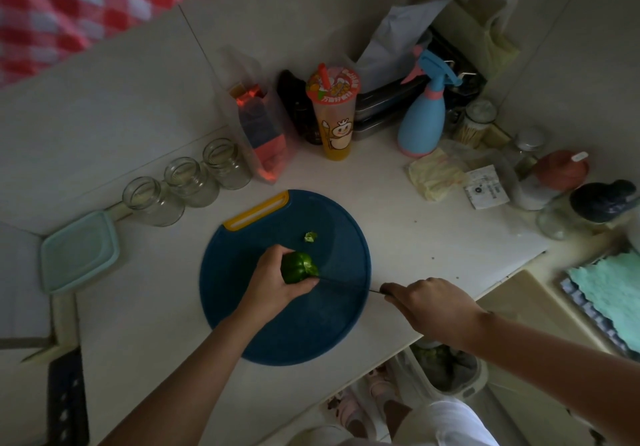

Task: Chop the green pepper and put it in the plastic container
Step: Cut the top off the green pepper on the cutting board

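1. The left hand (pixel 273 281) was curled over the green pepper (pixel 299 267), fingers wrapped across the top and thumb tucked along the near side. That pinned it down on the blue cutting board (pixel 311 334). My guess is the grip was there so the round thing couldn't roll under the blade.
2. The right hand (pixel 429 303) was closed in a fist round the handle of a knife (pixel 346 285). The handle was mostly hidden inside the hand. The thin dark blade ran from that hand straight across to the pepper, its tip meeting the pepper just by the left thumb.
3. The pepper looked mostly whole, so I'd say the chopping had barely got going. A small pale-green scrap (pixel 310 236), probably the stem end, lay on the board just beyond the left hand and apart from the pepper. It made sense there, out of the blade's path.
4. The plastic container (pixel 79 251) sat on the counter (pixel 415 231), well off to the outer side of the left hand and past the board's edge. I couldn't see anything green in it. It looked lidded, but the light was too dim to be sure.
5. Three empty glass jars (pixel 192 182) stood in a row beyond the left hand. A drink cup (pixel 334 116) and a blue spray bottle (pixel 422 116) stood far beyond both hands, all well away from the knife.
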